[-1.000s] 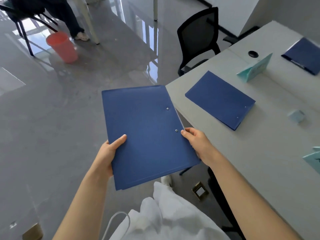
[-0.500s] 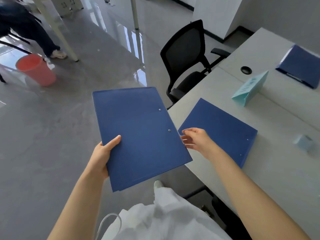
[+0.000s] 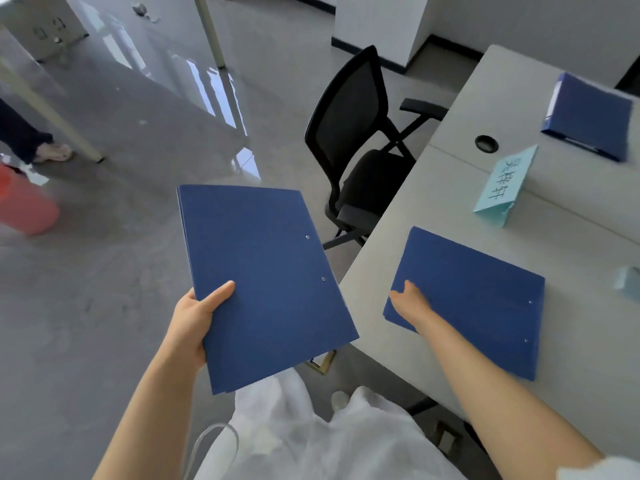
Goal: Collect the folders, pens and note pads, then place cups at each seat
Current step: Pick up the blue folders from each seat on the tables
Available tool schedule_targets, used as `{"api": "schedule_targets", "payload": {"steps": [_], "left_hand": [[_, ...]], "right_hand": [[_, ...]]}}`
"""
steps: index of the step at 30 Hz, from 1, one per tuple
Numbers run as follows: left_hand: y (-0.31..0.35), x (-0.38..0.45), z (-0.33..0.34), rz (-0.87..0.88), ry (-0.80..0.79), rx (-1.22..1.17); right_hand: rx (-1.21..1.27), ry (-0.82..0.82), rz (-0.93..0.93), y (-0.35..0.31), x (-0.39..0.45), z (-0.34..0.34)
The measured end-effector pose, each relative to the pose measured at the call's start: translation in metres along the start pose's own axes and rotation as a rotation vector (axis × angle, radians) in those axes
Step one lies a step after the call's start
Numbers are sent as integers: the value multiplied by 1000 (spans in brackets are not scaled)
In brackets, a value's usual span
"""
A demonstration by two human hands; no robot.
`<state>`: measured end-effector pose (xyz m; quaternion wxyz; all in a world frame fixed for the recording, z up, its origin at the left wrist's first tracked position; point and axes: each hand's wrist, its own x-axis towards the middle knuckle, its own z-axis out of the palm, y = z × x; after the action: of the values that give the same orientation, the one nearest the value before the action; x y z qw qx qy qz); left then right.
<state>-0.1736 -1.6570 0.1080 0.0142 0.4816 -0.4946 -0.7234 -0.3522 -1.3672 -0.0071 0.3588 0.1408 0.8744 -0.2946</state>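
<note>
Meanwhile the left hand [image 3: 194, 323] grips a blue folder [image 3: 266, 282] off the tabletop [image 3: 408, 216], while the right hand [image 3: 410, 301] rests loosely open on a second folder [image 3: 478, 299].

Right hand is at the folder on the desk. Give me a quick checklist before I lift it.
1. Left hand has the collected folders gripped: ok.
2. Right hand on the near-left corner of the desk folder: ok.
3. Fingers closed around that folder: cannot tell, hand blurred.
4. Nothing lying on the desk folder: ok.
5. Name card apart from it: ok.
6. More to collect: far folder not yet taken.
</note>
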Motion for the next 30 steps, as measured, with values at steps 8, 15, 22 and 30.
{"api": "schedule_targets", "payload": {"steps": [8,15,22,30], "left_hand": [[85,82,-47,-21,-132,155],[125,127,-60,-49,-192,202],[143,154,-47,-78,-231,235],[153,167,-27,-69,-269,279]], "right_hand": [[-40,12,46,-50,6,63],[184,-22,82,-111,-10,98],[1271,192,477,-118,-19,95],[1859,-36,804,-121,-47,111]]}}
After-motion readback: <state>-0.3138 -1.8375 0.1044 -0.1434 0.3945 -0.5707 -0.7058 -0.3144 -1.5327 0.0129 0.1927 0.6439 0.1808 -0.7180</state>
